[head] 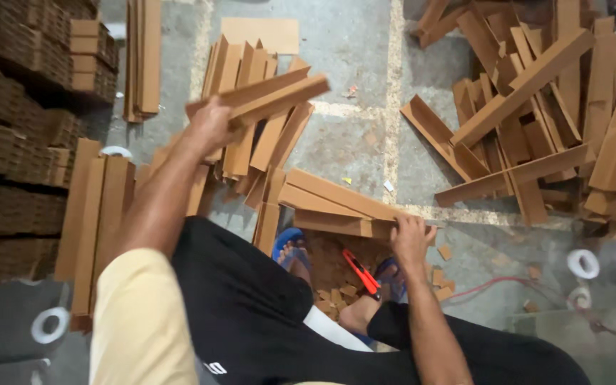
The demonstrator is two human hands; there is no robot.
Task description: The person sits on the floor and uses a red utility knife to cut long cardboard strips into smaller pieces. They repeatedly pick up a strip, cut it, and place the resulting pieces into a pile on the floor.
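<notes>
Left hand (207, 122) raised, fingers closed around one end of a few long brown cardboard angle strips (265, 95), strips reaching away from the grip toward the right, above the stack of the same strips (251, 142) lying on the concrete floor (351, 50). Right hand (411, 239) lower and well apart from the left, fingers curled over the near end of another bundle of cardboard strips (329, 203), pressing on it; red utility knife (361, 273) just beside this grip among small cardboard scraps (333, 289), between the feet in blue sandals (290, 246). Far from both grips, big loose pile of angle strips (543, 114) at the right and rolls of white tape (582, 264) on the floor.
</notes>
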